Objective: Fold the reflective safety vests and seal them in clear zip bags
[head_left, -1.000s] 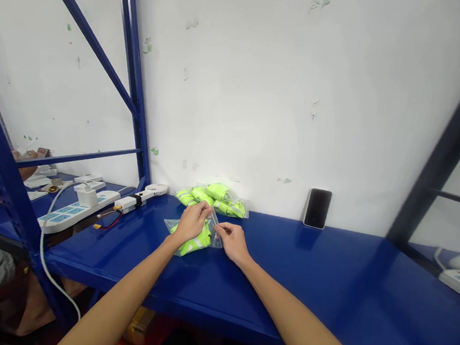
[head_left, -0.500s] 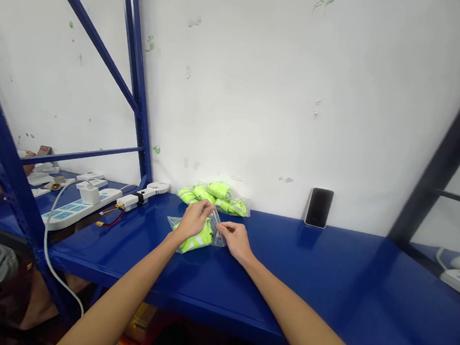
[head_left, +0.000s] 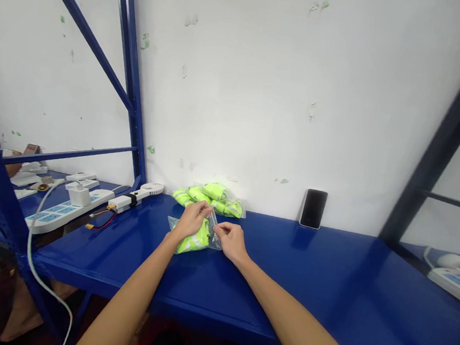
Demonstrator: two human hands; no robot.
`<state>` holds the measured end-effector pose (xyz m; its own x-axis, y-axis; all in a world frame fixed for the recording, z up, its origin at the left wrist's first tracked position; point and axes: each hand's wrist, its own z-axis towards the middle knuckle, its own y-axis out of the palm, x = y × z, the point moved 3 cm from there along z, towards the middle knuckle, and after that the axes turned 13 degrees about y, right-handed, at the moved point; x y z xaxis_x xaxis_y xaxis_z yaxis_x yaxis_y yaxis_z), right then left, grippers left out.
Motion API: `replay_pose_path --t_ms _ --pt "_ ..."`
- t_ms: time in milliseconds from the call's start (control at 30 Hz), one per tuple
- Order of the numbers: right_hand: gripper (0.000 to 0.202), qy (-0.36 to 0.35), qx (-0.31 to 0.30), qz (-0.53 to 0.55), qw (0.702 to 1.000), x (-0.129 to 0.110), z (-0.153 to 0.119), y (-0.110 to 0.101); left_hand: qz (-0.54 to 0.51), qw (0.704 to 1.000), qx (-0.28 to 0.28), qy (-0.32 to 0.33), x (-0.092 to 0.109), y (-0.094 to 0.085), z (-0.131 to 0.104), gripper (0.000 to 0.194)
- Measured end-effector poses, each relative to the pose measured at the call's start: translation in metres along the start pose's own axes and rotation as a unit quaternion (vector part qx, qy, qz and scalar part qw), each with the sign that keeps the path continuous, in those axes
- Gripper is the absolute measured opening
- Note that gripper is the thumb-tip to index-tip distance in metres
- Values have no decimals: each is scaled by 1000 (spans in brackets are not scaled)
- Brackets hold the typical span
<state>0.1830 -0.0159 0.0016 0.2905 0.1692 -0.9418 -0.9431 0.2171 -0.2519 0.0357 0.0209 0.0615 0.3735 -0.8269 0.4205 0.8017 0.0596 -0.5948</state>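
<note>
A clear plastic bag lies on the blue table with a folded fluorescent yellow-green garment inside, which bears pale reflective strips. My left hand pinches the bag's mouth at its far corner, and its wrist covers part of the bag. On the near side of that same edge, my right hand grips the plastic between thumb and fingers. Just behind my hands, against the wall, rests a pile of several similar bagged yellow-green bundles.
A dark phone-like device leans on the wall at right. To the left are a white power strip, a battery pack with wires and a small white fan. Blue posts frame the table. A co-worker's arm shows far left.
The view has shifted slightly, so the surroundings sit a little further left. Both hands keep hold of the bag's edge, with only slight finger movement.
</note>
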Motion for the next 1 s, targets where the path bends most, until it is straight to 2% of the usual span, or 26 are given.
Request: replay_pose_path --t_ms 233,400,800,1000 --pt "19 4 -8 48 999 -5 2 0 66 997 -32 15 9 7 0 27" --pt "22 -15 -7 29 999 -9 1 -2 96 994 -42 18 15 11 -2 26" --pt "20 -40 -14 2 999 -13 -2 -4 18 999 -35 15 15 8 -4 26" --pt "24 -64 -7 -6 998 -15 -4 -3 -49 995 -81 -9 2 5 -2 24"
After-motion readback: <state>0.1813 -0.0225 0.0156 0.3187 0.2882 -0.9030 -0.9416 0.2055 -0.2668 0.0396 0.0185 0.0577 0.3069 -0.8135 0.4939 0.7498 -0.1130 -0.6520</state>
